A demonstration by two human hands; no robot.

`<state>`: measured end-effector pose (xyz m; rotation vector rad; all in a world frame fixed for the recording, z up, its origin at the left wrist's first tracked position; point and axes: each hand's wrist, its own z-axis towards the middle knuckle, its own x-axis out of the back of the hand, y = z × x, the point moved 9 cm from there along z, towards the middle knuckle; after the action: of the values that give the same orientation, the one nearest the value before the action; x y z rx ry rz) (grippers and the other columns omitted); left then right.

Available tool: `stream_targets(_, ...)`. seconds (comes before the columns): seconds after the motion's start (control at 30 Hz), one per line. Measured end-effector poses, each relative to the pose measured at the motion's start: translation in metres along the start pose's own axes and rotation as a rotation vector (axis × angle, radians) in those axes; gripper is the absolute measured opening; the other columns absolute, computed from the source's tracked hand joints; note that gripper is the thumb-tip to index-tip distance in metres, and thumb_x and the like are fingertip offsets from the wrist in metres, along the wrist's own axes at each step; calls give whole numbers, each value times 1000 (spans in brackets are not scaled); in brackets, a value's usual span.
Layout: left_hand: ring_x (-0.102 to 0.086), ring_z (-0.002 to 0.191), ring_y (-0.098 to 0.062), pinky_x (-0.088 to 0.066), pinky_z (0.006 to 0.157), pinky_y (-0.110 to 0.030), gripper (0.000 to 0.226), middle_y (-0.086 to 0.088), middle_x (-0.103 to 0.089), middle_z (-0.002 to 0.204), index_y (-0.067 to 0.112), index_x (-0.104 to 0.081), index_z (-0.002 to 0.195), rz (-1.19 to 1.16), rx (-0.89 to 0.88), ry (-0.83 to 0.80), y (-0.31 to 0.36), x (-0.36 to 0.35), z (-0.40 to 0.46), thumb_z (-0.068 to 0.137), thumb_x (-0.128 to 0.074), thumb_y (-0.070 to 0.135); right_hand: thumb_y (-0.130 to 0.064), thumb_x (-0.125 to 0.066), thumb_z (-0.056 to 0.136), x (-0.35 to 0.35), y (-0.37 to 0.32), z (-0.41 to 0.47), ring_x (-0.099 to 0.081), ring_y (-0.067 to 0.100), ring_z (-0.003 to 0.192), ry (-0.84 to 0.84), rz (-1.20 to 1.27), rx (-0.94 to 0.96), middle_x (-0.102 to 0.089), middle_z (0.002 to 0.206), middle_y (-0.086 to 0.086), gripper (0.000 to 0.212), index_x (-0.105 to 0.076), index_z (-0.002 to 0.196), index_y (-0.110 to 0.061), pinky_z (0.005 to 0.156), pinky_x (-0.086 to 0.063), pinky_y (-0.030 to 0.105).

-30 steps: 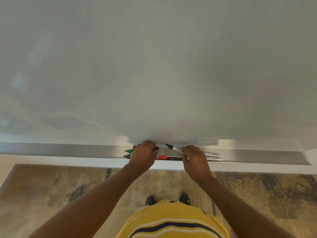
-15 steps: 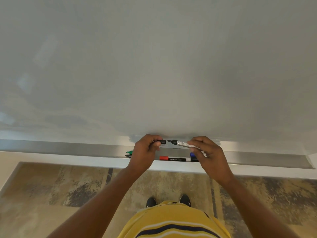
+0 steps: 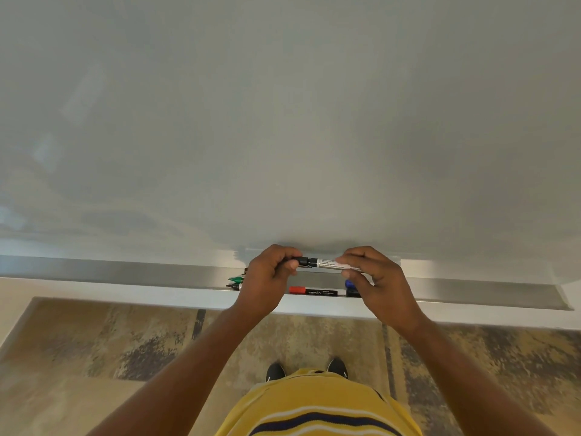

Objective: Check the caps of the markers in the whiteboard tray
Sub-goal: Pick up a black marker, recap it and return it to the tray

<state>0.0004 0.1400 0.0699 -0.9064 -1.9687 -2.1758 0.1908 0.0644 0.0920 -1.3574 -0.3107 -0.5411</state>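
I hold a black marker level, just above the metal whiteboard tray. My right hand grips its white barrel. My left hand pinches the black cap, which sits over the marker's tip end. In the tray below lie a red-capped marker, a green marker and another dark-tipped one at the left, and a blue marker mostly hidden behind my right hand.
The whiteboard fills the upper view, blank with faint smears. Below the tray is a white ledge, then mottled brown carpet. My shoes and yellow striped shirt show at the bottom.
Both hands lifted from the tray with the uncapped black marker and its cap. The cap, apart from the tip half a second ago, now sits over it.
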Motion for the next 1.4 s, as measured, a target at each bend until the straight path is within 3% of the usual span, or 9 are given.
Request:
stream_targets(0.17,-66,78,-3,-50,75,-10,18,-1,-69,93,10,-69,106,-15,-15,-18,6,-2,2,94,-58,3,-27,-56,89,-1,7,4,-58,-2,98,-21,-38,-53,-66,105,-13,26,-67,113,-23,84,-42,6)
stream_targets(0.33,-67,73,-5,-51,75,-11,19,-5,-71,84,11,-72,102,-98,51,-2,1,-3,5,92,-60,0,-11,-59,90,1,6,7,-60,-2,94,8,-45,-16,-67,99,-9,22,-69,109,-17,83,-42,6)
stream_targets(0.63,-67,71,-9,-53,76,-15,20,-8,-71,84,6,-74,101,-122,58,-4,0,-3,9,90,-61,-4,-3,-61,89,-2,10,8,-60,0,95,53,-24,3,-68,100,-7,26,-70,108,-17,84,-43,8)
stream_targets(0.73,-68,79,-10,-54,80,-20,19,0,-70,88,10,-73,103,-31,44,-60,-3,-5,14,91,-62,0,-10,-60,90,-5,16,9,-60,5,98,40,0,3,-67,102,-8,23,-69,108,-21,86,-45,12)
stream_targets(0.83,-63,88,-18,-50,83,-25,21,-5,-68,101,8,-72,108,178,-42,-104,-6,-14,20,91,-61,1,-11,-67,87,-14,26,11,-57,8,101,74,-179,15,-69,104,-4,24,-70,107,-22,92,-42,15)
stream_targets(0.93,-64,91,-24,-53,84,-33,21,-7,-68,107,8,-72,107,405,-89,-80,-18,-25,19,91,-59,4,1,-66,83,-35,38,9,-59,20,104,64,-338,-7,-70,108,5,32,-70,111,-15,96,-42,23)
stream_targets(1.07,-65,87,-26,-57,74,-36,21,-5,-68,105,10,-72,102,585,-82,-91,-41,-36,15,87,-59,4,16,-54,79,-62,66,1,-55,28,118,-68,-388,-121,-61,127,13,51,-61,124,-8,106,-39,34)
stream_targets(1.23,-63,80,-26,-53,63,-33,14,-3,-67,93,11,-69,86,622,-12,-92,-64,-47,14,84,-57,4,18,-53,78,-44,101,-13,-58,30,115,-82,-402,-263,-62,126,14,54,-60,125,-8,105,-39,33)
stream_targets(1.4,-61,84,-24,-54,70,-36,15,-4,-69,92,10,-71,87,594,26,-101,-77,-58,15,86,-56,6,17,-55,78,1,137,-29,-61,31,108,-56,-494,-367,-65,120,13,51,-63,120,-10,99,-42,34)
